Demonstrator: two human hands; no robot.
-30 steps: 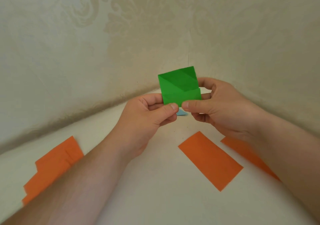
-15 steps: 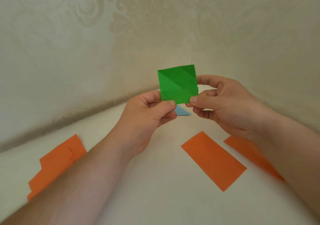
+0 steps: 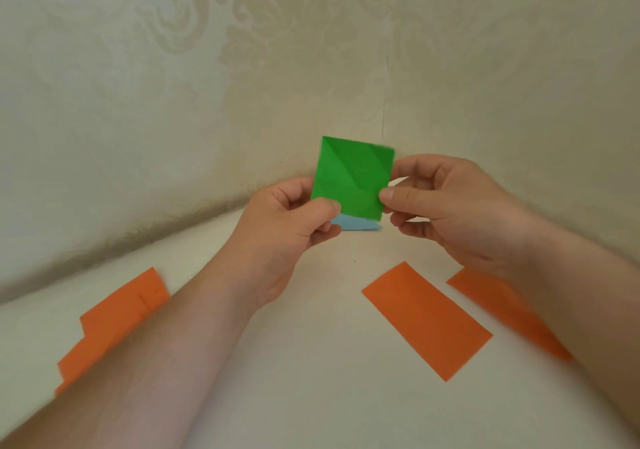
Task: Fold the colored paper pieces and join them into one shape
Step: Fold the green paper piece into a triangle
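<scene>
1 green folded paper square (image 3: 351, 178), creased diagonally, held upright above the worktop (image 3: 311, 362), between both hands. 1 left hand (image 3: 287, 230): thumb and fingers pinch the square's lower left corner. 1 right hand (image 3: 450, 206): thumb and fingers pinch its right edge.

1 light blue paper piece (image 3: 356, 223), only a corner showing just below the green square; whether it lies on the worktop or is held cannot be told.

1 orange paper rectangle (image 3: 426, 320), flat on the worktop, below the right hand. 1 further orange paper piece (image 3: 491, 296), to its right, partly hidden under the right forearm.

1 stack of orange paper pieces (image 3: 114, 324), at the left, edges staggered, partly covered by the left forearm; count within the stack unclear.
</scene>
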